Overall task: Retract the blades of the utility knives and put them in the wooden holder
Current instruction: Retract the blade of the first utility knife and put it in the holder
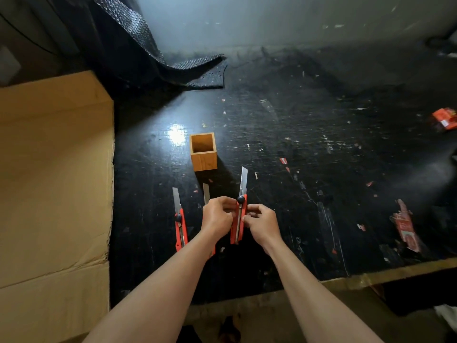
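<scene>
First knife held for blade retraction

Nearest, a red utility knife (pixel 239 219) is pinched between the left hand (pixel 217 216) and right hand (pixel 262 222), each grip pressed onto its body, blade out. Two more knives (pixel 180 224) are left lying on the tabletop (pixel 309 157); beyond, the wooden holder (pixel 203 152) is seen empty. Next, the black knob (pixel 240 199) apparently must be loosened and slid back.

A black, scuffed tabletop (pixel 309 149) fills the middle of the view, flecked with pale scraps and carrying 1 bright glare spot (pixel 176 133) just left of centre. A flattened cardboard sheet (pixel 52 181) covers the 9 o'clock side, and a dark perforated mat (pixel 173 63) (one end draped upward) lies toward 11 o'clock. A pale, hazy wall (pixel 284 21) closes off 12 o'clock, with red paper scraps (pixel 445 118) at 3 o'clock.
</scene>
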`<state>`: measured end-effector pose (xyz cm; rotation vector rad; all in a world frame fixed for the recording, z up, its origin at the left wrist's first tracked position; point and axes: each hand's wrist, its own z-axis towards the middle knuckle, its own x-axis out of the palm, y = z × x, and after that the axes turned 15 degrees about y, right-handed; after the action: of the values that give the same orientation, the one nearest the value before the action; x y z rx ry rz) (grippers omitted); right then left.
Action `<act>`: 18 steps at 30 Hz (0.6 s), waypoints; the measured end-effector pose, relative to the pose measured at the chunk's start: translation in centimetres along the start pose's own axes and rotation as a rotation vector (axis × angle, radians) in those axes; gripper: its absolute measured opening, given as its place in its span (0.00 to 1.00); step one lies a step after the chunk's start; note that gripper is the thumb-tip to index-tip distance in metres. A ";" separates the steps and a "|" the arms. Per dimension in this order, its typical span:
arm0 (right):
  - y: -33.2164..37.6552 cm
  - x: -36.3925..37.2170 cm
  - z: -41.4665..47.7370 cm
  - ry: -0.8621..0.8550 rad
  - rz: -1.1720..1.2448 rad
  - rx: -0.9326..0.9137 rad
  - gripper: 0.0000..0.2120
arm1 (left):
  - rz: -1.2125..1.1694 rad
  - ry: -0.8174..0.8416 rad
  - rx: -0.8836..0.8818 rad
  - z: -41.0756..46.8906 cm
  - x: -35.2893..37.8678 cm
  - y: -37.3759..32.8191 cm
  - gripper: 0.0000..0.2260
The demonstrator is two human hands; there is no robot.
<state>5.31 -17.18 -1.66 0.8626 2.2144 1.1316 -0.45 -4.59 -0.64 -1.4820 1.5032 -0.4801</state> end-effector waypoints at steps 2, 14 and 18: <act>1.5 -0.3 -0.6 0.045 0.021 -0.063 0.10 | -0.069 -0.004 0.021 -0.6 -1.0 -0.5 0.15; 9.4 -0.3 -3.1 0.307 0.109 -0.284 0.11 | -0.356 0.154 0.191 -5.4 -8.5 -5.0 0.18; 12.6 0.5 -3.5 0.251 -0.087 -0.435 0.12 | -0.429 0.121 0.269 -6.8 -10.0 -6.3 0.19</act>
<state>6.52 -12.91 10.65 0.4572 2.0455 1.6696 -4.14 1.19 11.15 -1.5785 1.1503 -1.0030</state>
